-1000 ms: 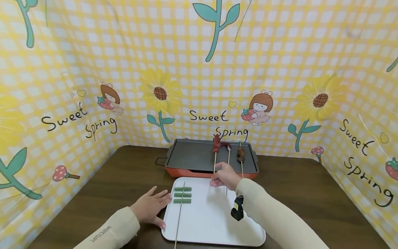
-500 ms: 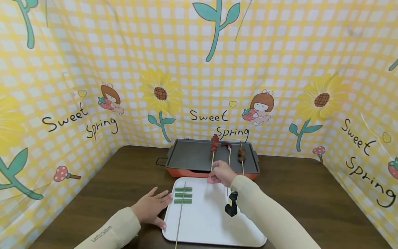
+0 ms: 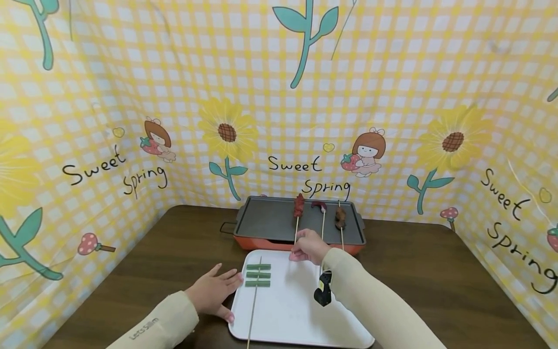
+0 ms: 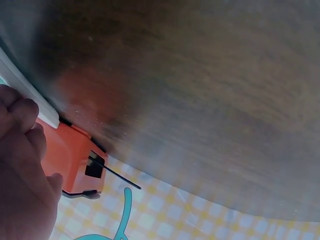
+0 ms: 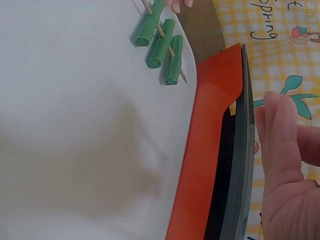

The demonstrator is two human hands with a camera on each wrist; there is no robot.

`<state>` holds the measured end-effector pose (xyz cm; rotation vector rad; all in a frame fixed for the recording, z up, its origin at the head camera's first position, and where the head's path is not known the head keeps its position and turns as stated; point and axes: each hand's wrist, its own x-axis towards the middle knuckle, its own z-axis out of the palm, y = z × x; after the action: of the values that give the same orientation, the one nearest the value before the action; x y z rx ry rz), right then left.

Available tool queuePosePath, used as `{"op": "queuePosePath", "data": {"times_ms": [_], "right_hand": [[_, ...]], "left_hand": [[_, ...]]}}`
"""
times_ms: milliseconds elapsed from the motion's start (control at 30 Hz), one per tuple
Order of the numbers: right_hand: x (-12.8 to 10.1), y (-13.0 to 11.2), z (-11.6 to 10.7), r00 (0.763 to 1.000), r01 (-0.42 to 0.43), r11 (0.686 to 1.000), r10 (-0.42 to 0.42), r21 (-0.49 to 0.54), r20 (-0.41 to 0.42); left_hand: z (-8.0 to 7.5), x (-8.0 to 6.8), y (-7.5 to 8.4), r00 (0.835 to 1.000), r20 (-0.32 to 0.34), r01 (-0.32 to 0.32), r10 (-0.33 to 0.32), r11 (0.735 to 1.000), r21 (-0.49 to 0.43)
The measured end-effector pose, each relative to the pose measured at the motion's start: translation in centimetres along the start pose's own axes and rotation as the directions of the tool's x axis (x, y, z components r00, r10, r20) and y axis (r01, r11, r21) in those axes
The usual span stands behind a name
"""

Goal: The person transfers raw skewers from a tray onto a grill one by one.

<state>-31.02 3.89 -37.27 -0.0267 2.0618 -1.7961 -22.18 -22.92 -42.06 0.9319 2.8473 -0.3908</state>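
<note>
My right hand (image 3: 307, 246) pinches the stick of a red meat skewer (image 3: 299, 205) whose meat end lies over the dark griddle plate (image 3: 270, 220). Two more skewers, one reddish (image 3: 318, 205) and one brown (image 3: 340, 217), lie on the plate to its right. In the right wrist view the fingers (image 5: 285, 165) hover by the griddle's orange base (image 5: 210, 150). Flat on the table, my left hand (image 3: 213, 292) has its fingers against the left edge of the white tray (image 3: 296, 315). A skewer of three green pieces (image 3: 258, 274) lies on the tray beside that hand.
The brown table (image 3: 427, 271) is walled on three sides by a yellow checked backdrop (image 3: 279, 97). The griddle stands at the back centre, right behind the tray. A small black device (image 3: 322, 293) hangs at my right wrist.
My right hand has shifted a little left with the red meat skewer, whose meat end now sits lower over the griddle. The left hand has stayed put.
</note>
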Motion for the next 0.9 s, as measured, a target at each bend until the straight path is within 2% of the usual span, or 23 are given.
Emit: {"op": "queuePosePath", "data": {"times_ms": [233,600,900], "right_hand": [[-0.18,-0.39,0.24,0.999,-0.029,0.999,0.029,-0.016,-0.018],[0.16,0.13,0.33,0.999,-0.034,0.999,0.035,-0.013,0.007],[0.03,0.26,0.37,0.999,-0.054,0.998,0.054,-0.025,-0.005]], "left_hand": [[-0.04,-0.06,0.03,1.0,-0.011,-0.001,0.001,1.0,-0.004],[0.03,-0.3,-0.09,0.999,-0.041,-0.022,0.022,1.0,-0.004],[0.01,-0.14,-0.01,1.0,0.0,0.008,-0.008,1.0,-0.009]]}}
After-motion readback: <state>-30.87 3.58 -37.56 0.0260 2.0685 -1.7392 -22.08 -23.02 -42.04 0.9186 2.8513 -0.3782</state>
